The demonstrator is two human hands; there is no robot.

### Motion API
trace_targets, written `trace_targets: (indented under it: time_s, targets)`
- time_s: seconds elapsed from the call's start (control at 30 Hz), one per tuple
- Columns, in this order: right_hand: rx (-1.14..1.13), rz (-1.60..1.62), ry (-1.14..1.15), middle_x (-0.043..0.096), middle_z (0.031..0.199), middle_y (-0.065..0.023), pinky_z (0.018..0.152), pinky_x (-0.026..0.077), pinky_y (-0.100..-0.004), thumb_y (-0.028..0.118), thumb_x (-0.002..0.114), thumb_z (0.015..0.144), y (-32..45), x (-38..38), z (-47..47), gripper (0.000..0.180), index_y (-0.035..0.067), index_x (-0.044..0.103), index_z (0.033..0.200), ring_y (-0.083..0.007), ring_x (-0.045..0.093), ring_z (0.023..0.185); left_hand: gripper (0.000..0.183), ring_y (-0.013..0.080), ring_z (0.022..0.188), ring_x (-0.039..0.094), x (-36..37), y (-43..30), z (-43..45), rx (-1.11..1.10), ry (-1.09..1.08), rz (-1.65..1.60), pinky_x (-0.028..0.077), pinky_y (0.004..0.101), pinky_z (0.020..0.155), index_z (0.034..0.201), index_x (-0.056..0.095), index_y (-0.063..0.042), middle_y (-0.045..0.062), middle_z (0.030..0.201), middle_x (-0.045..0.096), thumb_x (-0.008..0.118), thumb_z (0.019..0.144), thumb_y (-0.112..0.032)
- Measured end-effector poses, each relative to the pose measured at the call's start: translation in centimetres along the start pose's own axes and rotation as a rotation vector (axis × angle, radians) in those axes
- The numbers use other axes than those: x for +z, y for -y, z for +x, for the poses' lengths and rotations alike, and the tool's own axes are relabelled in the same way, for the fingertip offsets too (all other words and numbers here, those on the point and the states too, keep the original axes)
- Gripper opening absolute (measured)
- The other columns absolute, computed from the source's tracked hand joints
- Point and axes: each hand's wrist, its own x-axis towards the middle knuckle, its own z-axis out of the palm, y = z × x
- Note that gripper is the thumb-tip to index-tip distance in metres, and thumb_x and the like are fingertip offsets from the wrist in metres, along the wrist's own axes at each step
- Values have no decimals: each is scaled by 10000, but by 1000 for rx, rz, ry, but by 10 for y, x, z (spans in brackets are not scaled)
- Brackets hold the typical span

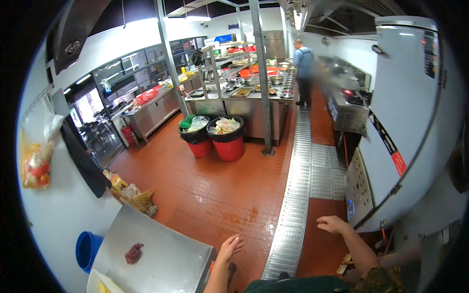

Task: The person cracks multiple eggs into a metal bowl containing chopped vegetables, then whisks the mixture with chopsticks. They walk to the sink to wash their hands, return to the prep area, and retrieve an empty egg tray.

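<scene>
Both of my hands are bare and hold nothing. My left hand [231,247] is raised just past the right corner of a stainless steel table [165,245], its fingers loosely apart and slightly curled. My right hand [331,224] hangs over the red tiled floor, right of the metal drain grating [293,212], with its fingers bent a little. A piece of dark red raw meat [134,253] lies on the steel table, to the left of my left hand. At the table's near left edge is a white container [102,284] with something yellow in it.
A blue bin [87,251] stands left of the table. Ahead are two red bins [227,146] lined with black bags, a metal post [262,80] and a steel counter [253,110] with pans. A person [303,66] stands between counter and stoves. A tall white cabinet [403,91] is at right.
</scene>
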Motion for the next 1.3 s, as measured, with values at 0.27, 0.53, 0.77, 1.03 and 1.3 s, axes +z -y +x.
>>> trace_targets:
  time_s: [0.27, 0.53, 0.77, 1.03, 1.3]
  targets:
    - [-349, -5, 195, 612, 1212, -147, 940, 458, -341, 320, 543, 933, 142, -60, 320, 471, 33, 513, 1305, -259, 575, 1129, 380, 159, 887, 633, -162, -63, 121, 0, -482, -100, 493, 259, 674, 1217, 549, -67, 76, 1062, 650, 571, 939, -324]
    - [-352, -119, 226, 597, 1236, -152, 956, 451, -394, 415, 553, 889, 142, -123, 524, 543, 79, 509, 1314, -326, 573, 1123, 377, 214, 861, 653, -173, -213, 414, 81, -315, -23, 540, 330, 685, 1206, 542, -31, 127, 1064, 643, 531, 956, -313]
    - [-240, -259, 85, 630, 1155, -170, 890, 476, -411, 373, 564, 874, 121, -236, 605, 493, 72, 539, 1263, -347, 604, 1039, 525, 267, 1150, 561, -153, -322, 579, 106, -78, 232, 495, 362, 826, 1359, 454, -54, 139, 1328, 530, 536, 947, -369]
    - [-123, -18, -133, 641, 1116, -164, 850, 481, -424, 285, 572, 865, 141, -256, 595, 443, 71, 541, 1251, -328, 604, 1021, 334, 147, 644, 525, -118, -310, 682, 24, 158, 517, 445, 292, 584, 1083, 600, -32, 58, 828, 605, 596, 915, -320]
    - [238, 196, -284, 612, 1165, -191, 873, 466, -425, 348, 557, 892, 57, -163, 413, 474, 29, 543, 1243, -337, 589, 1046, 260, 120, 593, 468, 1, -255, 797, 326, 728, 1042, 408, 264, 551, 987, 651, -33, 26, 691, 575, 621, 891, -273]
